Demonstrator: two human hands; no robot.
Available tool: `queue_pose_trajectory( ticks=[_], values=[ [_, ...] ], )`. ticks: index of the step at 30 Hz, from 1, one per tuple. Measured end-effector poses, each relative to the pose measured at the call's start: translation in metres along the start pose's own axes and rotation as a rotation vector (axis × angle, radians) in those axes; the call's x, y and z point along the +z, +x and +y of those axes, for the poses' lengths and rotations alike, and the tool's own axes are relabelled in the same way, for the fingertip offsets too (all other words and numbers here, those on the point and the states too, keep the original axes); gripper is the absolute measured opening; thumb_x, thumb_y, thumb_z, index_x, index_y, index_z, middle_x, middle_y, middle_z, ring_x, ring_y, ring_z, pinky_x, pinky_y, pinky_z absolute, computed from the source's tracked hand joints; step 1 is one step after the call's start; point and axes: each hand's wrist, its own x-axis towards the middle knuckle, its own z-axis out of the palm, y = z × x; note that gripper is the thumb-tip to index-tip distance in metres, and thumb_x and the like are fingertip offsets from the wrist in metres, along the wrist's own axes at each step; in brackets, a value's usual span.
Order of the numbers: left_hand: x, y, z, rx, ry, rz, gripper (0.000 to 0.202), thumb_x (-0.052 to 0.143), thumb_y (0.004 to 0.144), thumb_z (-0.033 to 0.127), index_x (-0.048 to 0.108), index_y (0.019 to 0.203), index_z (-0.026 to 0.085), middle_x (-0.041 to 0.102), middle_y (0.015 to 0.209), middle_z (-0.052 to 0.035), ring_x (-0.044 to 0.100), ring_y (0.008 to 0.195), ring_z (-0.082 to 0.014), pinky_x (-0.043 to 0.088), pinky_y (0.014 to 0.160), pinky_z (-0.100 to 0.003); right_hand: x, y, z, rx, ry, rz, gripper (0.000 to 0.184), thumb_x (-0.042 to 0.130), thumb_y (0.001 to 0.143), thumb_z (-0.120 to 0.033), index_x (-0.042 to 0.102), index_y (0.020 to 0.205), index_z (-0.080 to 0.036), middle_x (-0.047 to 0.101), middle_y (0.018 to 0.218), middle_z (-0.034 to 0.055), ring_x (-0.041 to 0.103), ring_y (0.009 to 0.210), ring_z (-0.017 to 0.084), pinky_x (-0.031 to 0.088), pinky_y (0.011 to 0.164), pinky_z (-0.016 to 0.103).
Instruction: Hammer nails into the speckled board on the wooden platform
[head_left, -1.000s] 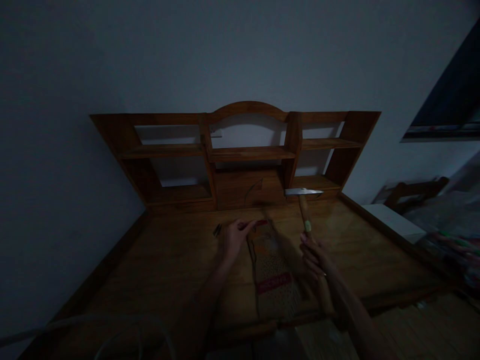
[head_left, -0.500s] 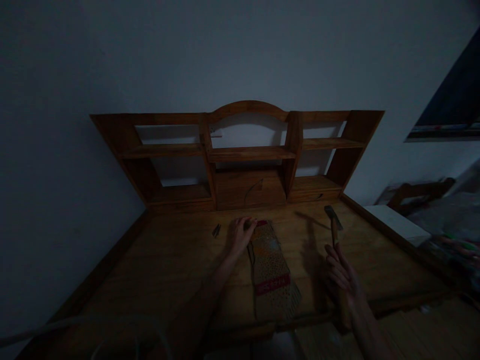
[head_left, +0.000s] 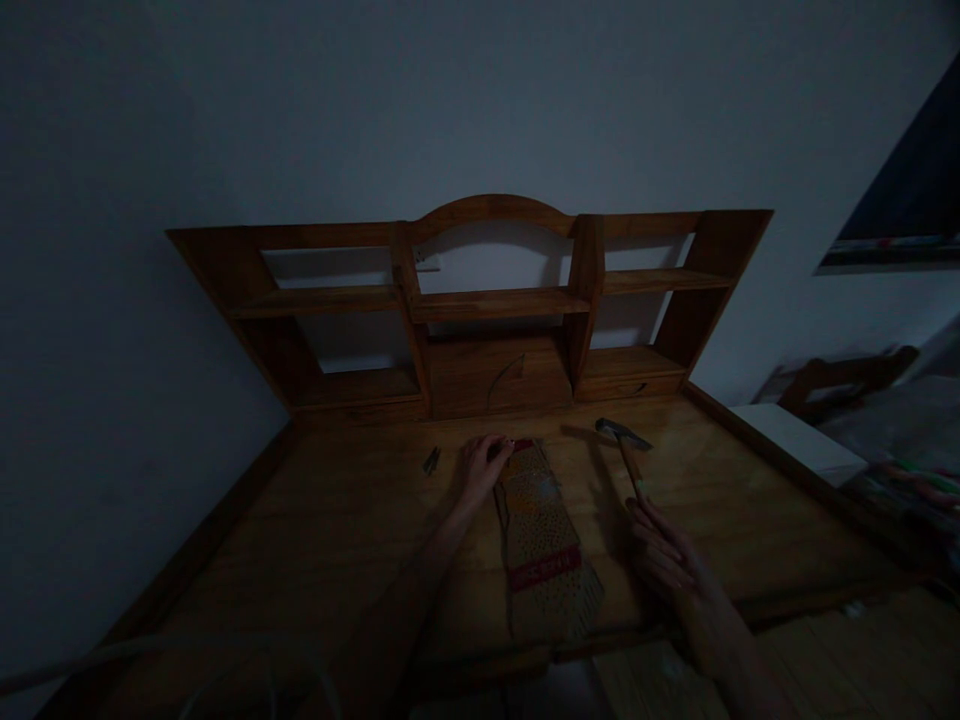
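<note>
My right hand [head_left: 660, 545] is wrapped round the wooden handle of a hammer [head_left: 628, 455], its metal head raised over the right part of the desk. At the far end of a flat piece of cardboard [head_left: 541, 530], my left hand [head_left: 486, 462] pinches with thumb and fingers; whatever is between them is too small and dark to make out. The cardboard has a red printed band and many small dark holes or dots. A few small nail-like pieces [head_left: 431, 461] lie on the desktop left of my left hand.
The wooden desktop [head_left: 315, 530] has a raised edge on both sides. A shelf unit [head_left: 499, 305] stands along its back against the wall. To the right are a white cabinet [head_left: 799, 440] and a wooden chair back [head_left: 847, 370]. A pale curved rod or cable [head_left: 112, 655] crosses the lower left.
My right hand has shifted left, swinging the hammer head left toward the cardboard. My left hand stays at the cardboard's far end. The view has shifted slightly.
</note>
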Motion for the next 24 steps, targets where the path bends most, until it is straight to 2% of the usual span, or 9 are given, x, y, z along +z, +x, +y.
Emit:
queue_pose_trajectory(
  ticks=[6, 9, 15, 19, 22, 24],
  values=[
    [0.002, 0.001, -0.006, 0.028, -0.06, -0.01, 0.028, 0.059, 0.083, 0.044, 0.07, 0.097, 0.022, 0.069, 0.102, -0.006, 0.059, 0.102, -0.0202, 0.043, 0.094, -0.034, 0.0, 0.007, -0.001, 0.083, -0.028, -0.065, 0.007, 0.065, 0.082, -0.024, 0.058, 0.082, -0.026, 0.047, 0.052, -0.0067, 0.038, 0.034, 0.003, 0.033, 0.031, 0.012],
    [0.003, 0.001, -0.007, 0.023, -0.043, -0.018, 0.03, 0.058, 0.083, 0.046, 0.07, 0.096, 0.022, 0.069, 0.101, -0.0056, 0.06, 0.1, -0.0202, 0.043, 0.093, -0.034, -0.004, 0.011, -0.001, 0.135, -0.004, -0.109, 0.011, 0.064, 0.083, -0.026, 0.055, 0.077, -0.024, 0.042, 0.048, -0.0085, 0.032, 0.03, 0.003, 0.027, 0.028, 0.012],
    [0.004, 0.002, -0.007, -0.044, -0.036, -0.036, 0.033, 0.044, 0.091, 0.042, 0.069, 0.103, 0.024, 0.068, 0.107, -0.0048, 0.059, 0.104, -0.0206, 0.042, 0.096, -0.033, -0.023, 0.013, 0.006, 0.155, 0.091, -0.145, 0.013, 0.063, 0.084, -0.025, 0.052, 0.079, -0.022, 0.043, 0.048, -0.0105, 0.026, 0.029, 0.001, 0.028, 0.029, 0.01],
    [0.007, 0.005, -0.008, -0.087, 0.011, -0.045, 0.032, 0.046, 0.09, 0.041, 0.069, 0.101, 0.024, 0.068, 0.107, -0.0053, 0.058, 0.105, -0.0213, 0.041, 0.096, -0.033, -0.038, 0.02, 0.011, 0.196, 0.142, -0.216, 0.018, 0.061, 0.086, -0.028, 0.048, 0.076, -0.021, 0.038, 0.045, -0.013, 0.014, 0.026, 0.001, 0.022, 0.025, 0.01],
    [0.009, 0.007, -0.01, -0.094, 0.064, -0.055, 0.032, 0.047, 0.089, 0.044, 0.07, 0.099, 0.023, 0.069, 0.106, -0.0051, 0.058, 0.105, -0.0216, 0.04, 0.097, -0.035, -0.046, 0.023, 0.015, 0.187, 0.172, -0.209, 0.018, 0.061, 0.087, -0.025, 0.048, 0.076, -0.02, 0.037, 0.044, -0.0141, 0.004, 0.027, 0.0, 0.018, 0.024, 0.01],
    [0.01, 0.007, -0.012, -0.075, 0.061, -0.047, 0.033, 0.048, 0.089, 0.045, 0.069, 0.1, 0.023, 0.069, 0.106, -0.005, 0.058, 0.105, -0.0213, 0.04, 0.097, -0.034, -0.049, 0.023, 0.016, 0.174, 0.197, -0.198, 0.016, 0.06, 0.088, -0.02, 0.049, 0.077, -0.019, 0.04, 0.046, -0.0139, 0.003, 0.029, 0.0, 0.018, 0.025, 0.01]
  ],
)
